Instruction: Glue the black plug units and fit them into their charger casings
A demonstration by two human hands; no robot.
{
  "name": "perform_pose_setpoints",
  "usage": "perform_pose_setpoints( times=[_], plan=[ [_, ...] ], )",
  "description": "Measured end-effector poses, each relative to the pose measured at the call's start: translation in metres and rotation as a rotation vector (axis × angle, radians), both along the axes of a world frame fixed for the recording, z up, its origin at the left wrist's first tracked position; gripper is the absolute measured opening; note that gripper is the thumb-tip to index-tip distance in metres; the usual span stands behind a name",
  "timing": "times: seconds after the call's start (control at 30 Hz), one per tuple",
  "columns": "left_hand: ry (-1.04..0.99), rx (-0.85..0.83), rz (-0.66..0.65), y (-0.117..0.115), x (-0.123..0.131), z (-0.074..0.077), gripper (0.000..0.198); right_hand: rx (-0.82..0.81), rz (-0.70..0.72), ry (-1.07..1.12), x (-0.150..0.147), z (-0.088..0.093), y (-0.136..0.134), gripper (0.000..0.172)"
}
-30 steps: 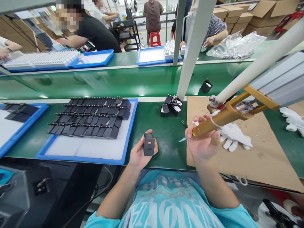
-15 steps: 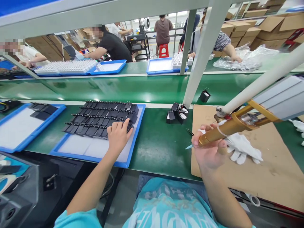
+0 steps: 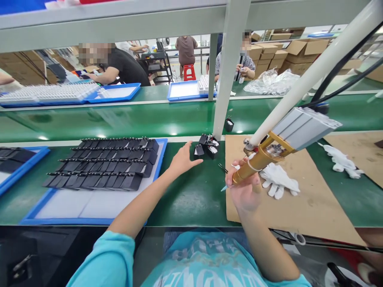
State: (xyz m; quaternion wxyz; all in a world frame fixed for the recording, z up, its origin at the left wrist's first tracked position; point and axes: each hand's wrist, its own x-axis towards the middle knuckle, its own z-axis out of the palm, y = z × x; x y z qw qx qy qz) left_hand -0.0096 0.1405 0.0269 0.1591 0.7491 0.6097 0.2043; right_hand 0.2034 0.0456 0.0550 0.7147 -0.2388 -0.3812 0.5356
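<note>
My left hand (image 3: 182,160) is held out with fingers and thumb apart, holding nothing. Just left of it comes the edge of a blue tray; to its right is a small cluster of black plug-like cases (image 3: 206,146) with pins. My right hand (image 3: 244,192) is partly covered by a gold tubular tool (image 3: 249,169) on a white arm. Its fingers are curled; what they grip is hidden. By its fingertips, thin dark prongs (image 3: 223,168) and a light blue tip (image 3: 224,188) stick out. Rows of black cases (image 3: 103,163) fill much of the tray (image 3: 86,221).
White gloves (image 3: 279,181) lie on a cardboard sheet (image 3: 314,207) at the right. A single black case (image 3: 229,124) stands beyond the white post (image 3: 229,71). Another tray (image 3: 26,167) is at the far left. Across the bench, several people work behind trays.
My left hand has left the black cases in the tray and moved right, toward the small cluster. My right hand stays by the gold tool. The view has shifted right.
</note>
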Motion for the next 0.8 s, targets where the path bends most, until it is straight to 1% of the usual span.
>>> perform_pose_setpoints(
  times=[0.03,0.1,0.17,0.23,0.33,0.43,0.5,0.53,0.63,0.7,0.8],
  plan=[
    [-0.045,-0.054,-0.003,0.011,0.008,-0.004,0.085,-0.001,-0.003,-0.007,0.001,0.000,0.000,0.036],
    [-0.084,-0.105,0.000,0.024,0.014,-0.007,0.065,-0.005,-0.010,-0.018,0.002,-0.001,-0.001,0.036],
    [-0.085,-0.119,-0.017,0.022,0.011,-0.004,0.047,-0.006,-0.014,-0.019,0.003,-0.003,-0.001,0.035],
    [-0.082,-0.143,-0.061,0.005,0.000,0.001,0.041,-0.002,-0.018,-0.015,0.004,-0.003,-0.001,0.035],
    [-0.119,-0.197,-0.139,-0.039,-0.015,0.005,0.041,-0.005,-0.025,-0.010,0.004,-0.002,-0.001,0.035],
    [-0.169,-0.235,-0.168,-0.089,-0.021,0.002,0.040,-0.016,-0.015,-0.003,0.004,-0.002,-0.001,0.037],
    [-0.197,-0.236,-0.156,-0.115,-0.020,-0.004,0.040,-0.013,-0.005,0.005,0.003,-0.002,0.000,0.037],
    [-0.220,-0.224,-0.139,-0.124,-0.019,-0.007,0.040,-0.009,-0.003,0.008,0.002,-0.002,0.000,0.037],
    [-0.332,-0.169,-0.060,-0.138,-0.017,-0.017,0.041,-0.002,0.000,0.001,-0.002,-0.001,0.001,0.037],
    [-0.432,-0.154,-0.005,-0.140,-0.017,-0.023,0.042,-0.007,0.005,-0.010,-0.008,0.001,0.001,0.038],
    [-0.545,-0.149,0.022,-0.143,-0.014,-0.029,0.047,0.013,0.028,0.002,-0.017,0.005,0.000,0.035]
  ],
)
